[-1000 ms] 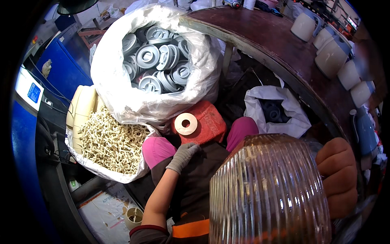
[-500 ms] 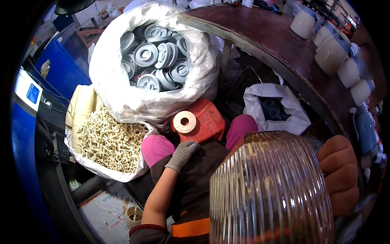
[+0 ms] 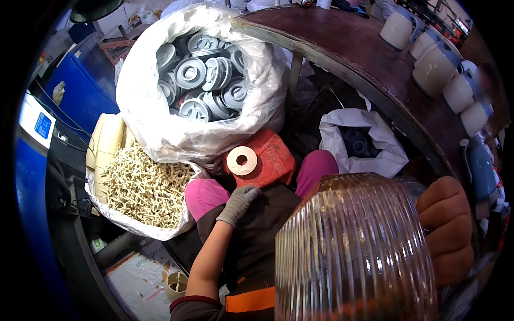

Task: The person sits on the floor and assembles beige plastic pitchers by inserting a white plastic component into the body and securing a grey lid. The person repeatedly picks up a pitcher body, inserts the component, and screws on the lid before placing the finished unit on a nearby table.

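Observation:
My right hand (image 3: 445,229) grips a large ribbed clear glass shade (image 3: 353,251), held close to the camera at the lower right. My left hand (image 3: 237,204), in a grey glove, rests on my lap with its fingers curled and nothing in it. Just beyond that hand a roll of tape (image 3: 242,160) lies on a red bag (image 3: 270,160) between my knees.
A big white sack (image 3: 160,123) holds several grey plastic discs (image 3: 203,85). A bag of small cream parts (image 3: 142,190) sits at the left. A smaller white bag (image 3: 375,155) of dark parts lies under the curved brown table (image 3: 348,48), which carries several white jugs (image 3: 433,67).
The glass shade has shifted slightly in my right hand. My left hand stays on my lap.

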### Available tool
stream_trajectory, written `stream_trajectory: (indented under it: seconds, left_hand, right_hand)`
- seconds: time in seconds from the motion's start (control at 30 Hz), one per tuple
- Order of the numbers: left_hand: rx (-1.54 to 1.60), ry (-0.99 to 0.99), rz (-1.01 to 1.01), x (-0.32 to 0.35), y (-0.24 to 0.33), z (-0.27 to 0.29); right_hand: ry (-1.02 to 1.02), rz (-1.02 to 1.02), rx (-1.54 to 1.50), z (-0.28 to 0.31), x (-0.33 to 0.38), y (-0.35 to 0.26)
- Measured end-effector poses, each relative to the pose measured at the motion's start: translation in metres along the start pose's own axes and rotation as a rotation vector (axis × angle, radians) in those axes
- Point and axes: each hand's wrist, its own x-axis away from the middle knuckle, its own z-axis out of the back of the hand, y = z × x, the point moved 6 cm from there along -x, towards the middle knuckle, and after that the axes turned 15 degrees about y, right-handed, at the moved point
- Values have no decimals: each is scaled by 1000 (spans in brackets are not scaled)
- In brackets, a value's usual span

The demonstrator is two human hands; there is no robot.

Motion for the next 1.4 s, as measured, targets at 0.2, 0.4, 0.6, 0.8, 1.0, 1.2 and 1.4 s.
stream_trajectory:
  seconds: [0.2, 0.4, 0.6, 0.8, 1.0, 1.2, 1.4]
  left_hand:
    - [36, -18, 18, 5, 6, -2]
    - [4, 7, 7, 6, 7, -1]
    - [21, -6, -12, 8, 10, -2]
    - [-148, 43, -139, 6, 7, 9]
    - [-156, 28, -148, 14, 22, -7]
    - [-149, 9, -130, -10, -18, -6]
    - [-182, -1, -137, -11, -17, -8]
  right_hand:
    - [-9, 7, -4, -1, 1, -1]
    - [-25, 10, -24, 0, 1, -1]
    - [-98, 33, -85, 5, -3, 0]
    - [75, -813, 152, 15, 8, 27]
    - [394, -998, 362, 63, 56, 36]
    - [591, -752, 216, 135, 108, 90]
    - [856, -755, 739, 268, 166, 127]
